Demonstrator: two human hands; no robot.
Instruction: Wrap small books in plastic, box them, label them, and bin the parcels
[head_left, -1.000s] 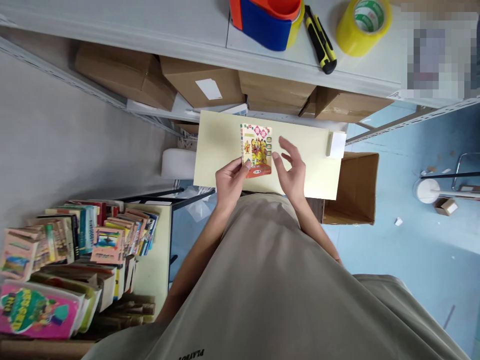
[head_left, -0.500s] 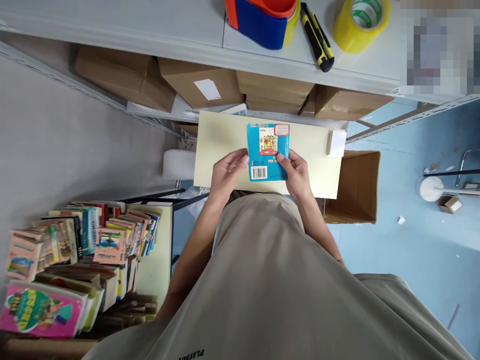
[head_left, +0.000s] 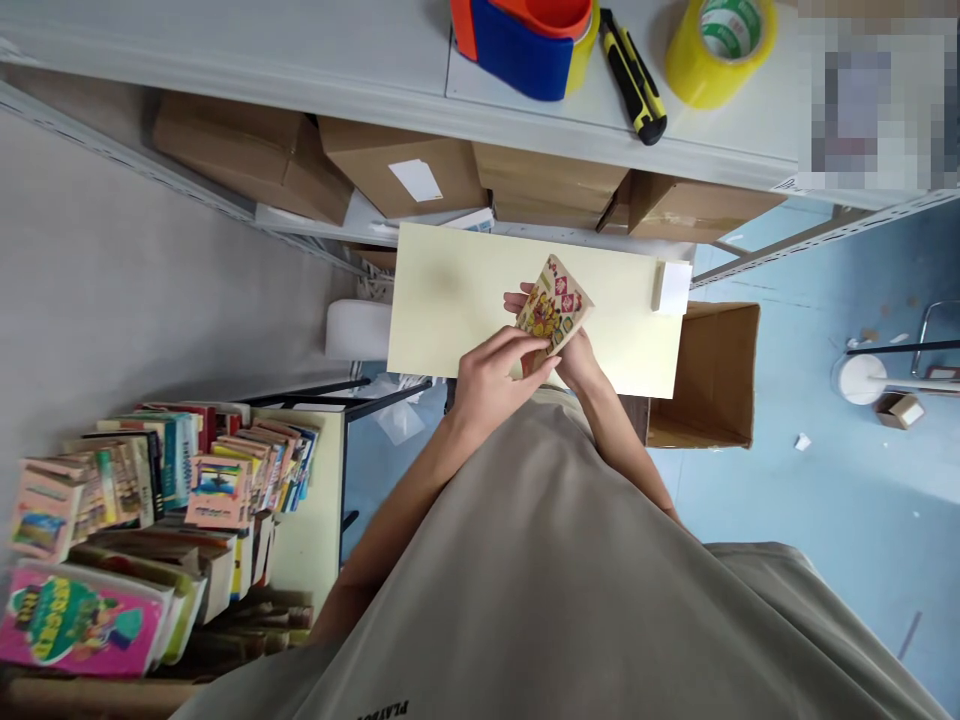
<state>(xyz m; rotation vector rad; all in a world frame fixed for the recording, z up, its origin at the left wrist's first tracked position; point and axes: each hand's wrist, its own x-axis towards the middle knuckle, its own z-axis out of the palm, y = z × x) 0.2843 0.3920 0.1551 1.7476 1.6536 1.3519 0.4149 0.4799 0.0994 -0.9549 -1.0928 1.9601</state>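
A small thin book (head_left: 556,303) is tilted above the pale yellow table (head_left: 442,290), its cream cover with a colourful cartoon picture and red squares facing me. My left hand (head_left: 499,372) pinches the book's near left edge between thumb and fingers. Underneath it lies my right hand (head_left: 577,360), which bears the book; its fingertips stick out past the left side and its thumb is hidden.
A white block (head_left: 673,288) sits at the table's right end, beside an open cardboard box (head_left: 705,375). Many books (head_left: 142,470) stand at lower left. The shelf ahead holds a tape dispenser (head_left: 525,50), a cutter knife (head_left: 636,80) and yellow tape (head_left: 690,65).
The book has turned from its blue barcode side to the cream picture side and now slants. My left hand has moved right to its near edge; my right hand has slid beneath it.
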